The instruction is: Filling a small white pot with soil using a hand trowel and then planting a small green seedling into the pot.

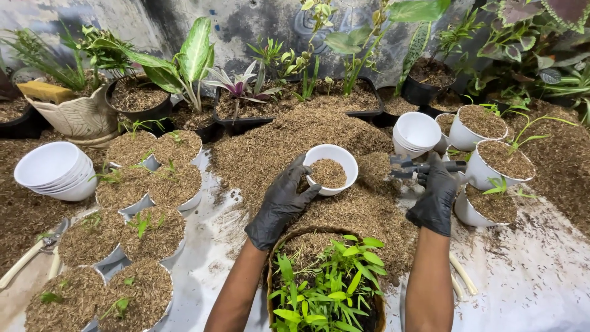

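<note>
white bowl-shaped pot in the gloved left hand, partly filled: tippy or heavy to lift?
The small white plastic pot probably lifts light: only a shallow layer of dry brown husk mix inside. It tilts in the black-gloved left hand, so loose fill may spill. Smooth rim may slip.

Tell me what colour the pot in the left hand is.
White pot, seen in the head view.

Tool (413, 166): working end blurred under the right hand (435, 195), kind unclear. Basket (278, 246): cut by bottom edge. Shears (38, 251): handles run past the left edge. Both forearms cropped below.
</note>
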